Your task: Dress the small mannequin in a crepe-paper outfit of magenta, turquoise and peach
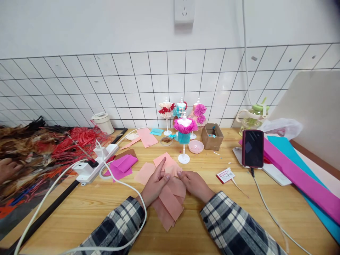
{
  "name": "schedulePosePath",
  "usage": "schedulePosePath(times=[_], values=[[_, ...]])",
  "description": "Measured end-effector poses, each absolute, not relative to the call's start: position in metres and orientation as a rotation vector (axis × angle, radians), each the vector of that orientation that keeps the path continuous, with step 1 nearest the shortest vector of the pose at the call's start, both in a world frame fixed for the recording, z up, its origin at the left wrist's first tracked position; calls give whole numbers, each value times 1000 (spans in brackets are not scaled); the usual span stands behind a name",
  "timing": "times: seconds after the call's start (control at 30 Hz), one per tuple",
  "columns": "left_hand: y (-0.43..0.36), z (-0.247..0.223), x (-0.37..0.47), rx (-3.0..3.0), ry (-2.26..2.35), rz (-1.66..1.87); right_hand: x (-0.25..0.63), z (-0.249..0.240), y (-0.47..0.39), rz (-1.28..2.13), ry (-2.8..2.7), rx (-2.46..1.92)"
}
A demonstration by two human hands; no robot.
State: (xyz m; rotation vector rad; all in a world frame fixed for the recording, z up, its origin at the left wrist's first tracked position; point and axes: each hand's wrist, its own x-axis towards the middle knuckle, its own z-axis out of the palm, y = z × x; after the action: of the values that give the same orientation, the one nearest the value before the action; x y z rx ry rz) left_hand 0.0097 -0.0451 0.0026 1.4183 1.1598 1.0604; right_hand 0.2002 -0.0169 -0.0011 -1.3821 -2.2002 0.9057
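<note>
Small sheets of peach paper (170, 202) lie in a loose pile on the wooden table in front of me. My left hand (155, 186) is on the pile's left side, index finger stretched out and thumb bent in against a small folded peach piece (171, 170). From the right, my right hand (195, 184) pinches the edge of that same piece. A thin line, perhaps a wire or stick, shows between the hands, too small to name. Just beyond stands a small white dress form (183, 138) wearing a turquoise band and a magenta paper ruffle.
Three decorated dress forms stand behind, beside a cardboard box (212, 137) and pink bowl (196, 146). Magenta paper (123, 166), a power strip (98, 161) and white cable lie left. A phone (253, 148) and paper rolls are right. Another person's hand (9, 170) is far left.
</note>
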Motion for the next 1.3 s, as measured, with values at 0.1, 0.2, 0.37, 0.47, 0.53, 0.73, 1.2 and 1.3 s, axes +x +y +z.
schedulePosePath(times=[0.1, 0.2, 0.37, 0.47, 0.53, 0.73, 1.2, 1.3], values=[[-46, 2, 9, 1442, 1174, 1070, 201, -1, -17, 918, -2198, -1365], [-46, 2, 10, 1483, 1171, 1062, 200, -1, -18, 951, -2185, -1327], [-46, 2, 11, 1460, 1131, 1063, 199, -2, -18, 915, -2203, -1350], [-46, 3, 11, 1377, 1062, 1021, 200, -2, -18, 891, -2205, -1365], [-46, 4, 11, 1320, 980, 1019, 200, -2, -17, 870, -2200, -1385], [-50, 5, 13, 1177, 788, 1019, 201, 0, -17, 922, -2187, -1372], [-53, 11, 11, 1420, 1119, 1064, 202, 6, -17, 896, -2184, -1403], [-46, 8, 5, 1479, 1194, 1087, 204, 3, -15, 812, -2172, -1468]])
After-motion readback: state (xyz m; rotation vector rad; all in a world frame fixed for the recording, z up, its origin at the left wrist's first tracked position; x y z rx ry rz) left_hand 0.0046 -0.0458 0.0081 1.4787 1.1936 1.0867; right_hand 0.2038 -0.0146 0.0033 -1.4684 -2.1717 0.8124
